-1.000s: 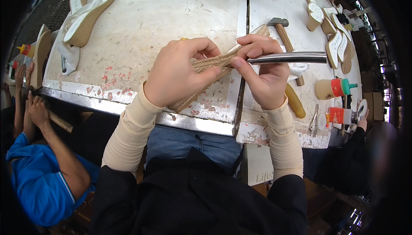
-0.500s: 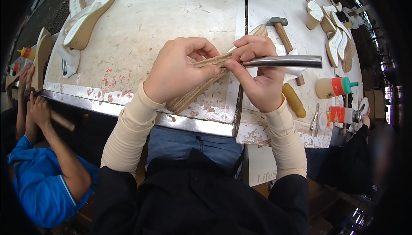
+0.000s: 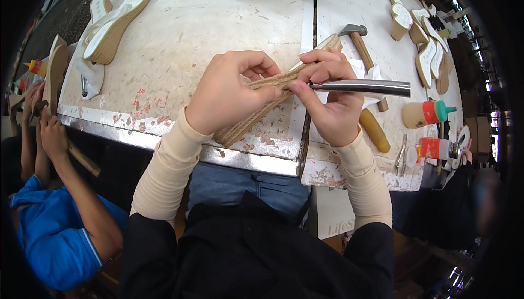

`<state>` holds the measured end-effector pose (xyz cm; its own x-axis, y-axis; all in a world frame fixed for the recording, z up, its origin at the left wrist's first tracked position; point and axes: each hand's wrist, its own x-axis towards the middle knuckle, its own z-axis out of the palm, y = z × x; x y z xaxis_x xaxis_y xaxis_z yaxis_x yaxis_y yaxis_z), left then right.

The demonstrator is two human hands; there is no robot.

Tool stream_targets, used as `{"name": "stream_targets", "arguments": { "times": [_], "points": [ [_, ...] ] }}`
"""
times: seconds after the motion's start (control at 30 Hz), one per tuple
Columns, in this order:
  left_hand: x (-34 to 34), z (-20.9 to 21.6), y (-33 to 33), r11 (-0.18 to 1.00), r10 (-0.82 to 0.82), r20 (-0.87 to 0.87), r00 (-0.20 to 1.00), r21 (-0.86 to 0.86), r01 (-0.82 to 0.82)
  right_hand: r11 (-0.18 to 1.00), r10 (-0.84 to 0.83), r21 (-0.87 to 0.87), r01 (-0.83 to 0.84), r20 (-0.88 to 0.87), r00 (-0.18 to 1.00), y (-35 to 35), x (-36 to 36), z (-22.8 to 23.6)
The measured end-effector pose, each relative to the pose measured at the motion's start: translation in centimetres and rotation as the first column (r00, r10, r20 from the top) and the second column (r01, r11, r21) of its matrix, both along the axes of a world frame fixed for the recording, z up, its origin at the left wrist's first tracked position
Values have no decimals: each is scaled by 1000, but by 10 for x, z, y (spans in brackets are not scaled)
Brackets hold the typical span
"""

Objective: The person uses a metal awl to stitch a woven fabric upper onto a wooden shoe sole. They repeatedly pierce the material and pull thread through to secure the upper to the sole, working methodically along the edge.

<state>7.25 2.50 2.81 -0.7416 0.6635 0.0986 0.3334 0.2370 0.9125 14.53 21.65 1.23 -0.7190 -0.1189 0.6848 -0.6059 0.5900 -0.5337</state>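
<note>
Over the front of the table I hold a wedge shoe sole (image 3: 238,128) wrapped in tan braided rope, tilted with its far end up to the right. My left hand (image 3: 232,91) pinches its edge between thumb and fingers. Opposite, my right hand (image 3: 330,102) is closed round a shiny metal tool (image 3: 371,87) with a tube-like shaft pointing right. Its working end, by my right thumb at the rope edge, is mostly hidden. Beyond that hand lie a hammer (image 3: 361,48) and a crumpled white cloth (image 3: 374,74).
To my right lie a yellowish rod (image 3: 374,130), tweezers (image 3: 402,154), a green-capped glue bottle (image 3: 420,114) and a red-labelled bottle (image 3: 434,148). Wedge soles (image 3: 401,18) stand at far right, another sole (image 3: 117,26) at far left. A co-worker in blue (image 3: 60,228) holds a hammer at left.
My right hand and the metal tool have dipped slightly toward me along the sole. Both hands keep their grip. The co-worker's hand and hammer at left have shifted.
</note>
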Motion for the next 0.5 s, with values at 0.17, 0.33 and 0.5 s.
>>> {"name": "stream_targets", "arguments": {
  "times": [0.17, 0.33, 0.5],
  "points": [
    [2, -2, -2, 1000, -15, -54, 998, -1, 15, 999, -48, 13, 48, -15, 999, -6, 0, -2],
    [3, -3, -1, 1000, -7, -72, 997, -3, 7, 979, 38, -205, -22, 76, 996, 0, -1, 1],
    [3, -3, 1, 1000, 18, -95, 995, -10, -19, 987, 102, -130, -89, 96, 990, 10, 2, 5]
  ]
}}
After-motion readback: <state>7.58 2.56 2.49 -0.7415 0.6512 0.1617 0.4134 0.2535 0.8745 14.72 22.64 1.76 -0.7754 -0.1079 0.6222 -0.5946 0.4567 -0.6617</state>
